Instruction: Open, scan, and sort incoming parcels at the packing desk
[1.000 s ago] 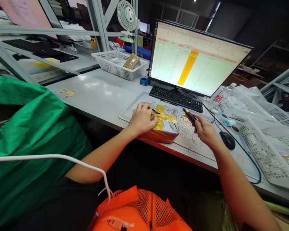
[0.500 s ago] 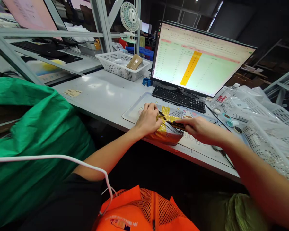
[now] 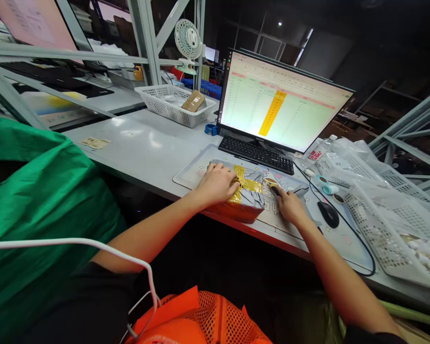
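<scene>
One taped parcel (image 3: pixel 251 197) lies lengthwise left-to-right at the tabletop's (image 3: pixel 136 160) near edge: left hand (image 3: pixel 218 185) over its left part, grip unclear; right hand (image 3: pixel 291 206) just right of it, gripping a dark tool (image 3: pixel 274 190).

The person's bare left forearm (image 3: pixel 154 231) reaches forward to the taped parcel (image 3: pixel 250 198), the left hand (image 3: pixel 218 185) lying palm down on the parcel's left part, fingers bent, thumb stretched toward the middle of its top. The right hand (image 3: pixel 291 205) is just beside the parcel's right side, apart from it, fingers curled in a grip, the bare right forearm (image 3: pixel 338 267) slanting back to the parcel's near right.
</scene>
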`<state>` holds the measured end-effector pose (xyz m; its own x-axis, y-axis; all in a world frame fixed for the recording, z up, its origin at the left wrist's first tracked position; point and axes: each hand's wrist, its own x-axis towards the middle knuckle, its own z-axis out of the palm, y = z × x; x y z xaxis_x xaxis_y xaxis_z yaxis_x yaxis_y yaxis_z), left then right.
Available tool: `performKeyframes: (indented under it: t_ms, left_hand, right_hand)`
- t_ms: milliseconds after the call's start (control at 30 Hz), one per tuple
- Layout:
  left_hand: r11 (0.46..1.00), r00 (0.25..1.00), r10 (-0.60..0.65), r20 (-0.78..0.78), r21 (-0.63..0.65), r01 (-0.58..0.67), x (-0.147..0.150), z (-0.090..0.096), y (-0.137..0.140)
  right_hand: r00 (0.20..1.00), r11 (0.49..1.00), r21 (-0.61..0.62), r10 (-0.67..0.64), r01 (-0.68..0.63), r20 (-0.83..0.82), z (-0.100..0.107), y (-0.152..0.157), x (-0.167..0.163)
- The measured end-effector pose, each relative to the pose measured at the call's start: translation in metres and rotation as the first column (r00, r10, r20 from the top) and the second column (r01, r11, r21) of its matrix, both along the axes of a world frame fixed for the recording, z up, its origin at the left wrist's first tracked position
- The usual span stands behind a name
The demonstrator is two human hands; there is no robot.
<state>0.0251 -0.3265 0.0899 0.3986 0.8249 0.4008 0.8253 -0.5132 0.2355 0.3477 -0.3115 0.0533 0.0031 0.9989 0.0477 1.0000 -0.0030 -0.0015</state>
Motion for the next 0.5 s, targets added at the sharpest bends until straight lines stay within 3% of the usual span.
performKeyframes:
  t_ms: [100, 200, 267, 367, 433, 500]
  left_hand:
    - [1.000, 1.000, 0.010, 0.021, 0.005, -0.011, 0.011, 0.002, 0.002]
    - [0.997, 0.997, 0.071, 0.033, 0.001, -0.071, 0.026, 0.005, 0.002]
    - [0.993, 0.993, 0.113, 0.035, -0.027, -0.112, 0.035, 0.008, 0.002]
    - [0.995, 0.989, 0.095, 0.109, -0.030, -0.093, 0.035, 0.006, 0.002]
    - [0.996, 0.986, -0.084, 0.147, 0.048, 0.077, 0.023, -0.001, -0.003]
    - [0.950, 0.946, -0.296, 0.135, 0.147, 0.276, 0.006, -0.012, -0.012]
  right_hand:
    - [0.991, 0.989, 0.146, 0.045, -0.026, -0.125, 0.006, 0.008, -0.014]
    - [0.904, 0.913, 0.353, 0.313, -0.203, -0.291, 0.035, 0.023, -0.059]
    - [0.843, 0.880, 0.304, 0.452, -0.366, -0.293, 0.049, 0.035, -0.097]
    - [0.867, 0.891, 0.064, 0.452, -0.449, -0.209, 0.052, 0.048, -0.139]
    - [0.888, 0.899, -0.001, 0.433, -0.438, -0.155, 0.047, 0.051, -0.150]
    - [0.893, 0.901, 0.006, 0.431, -0.433, -0.128, 0.042, 0.051, -0.150]
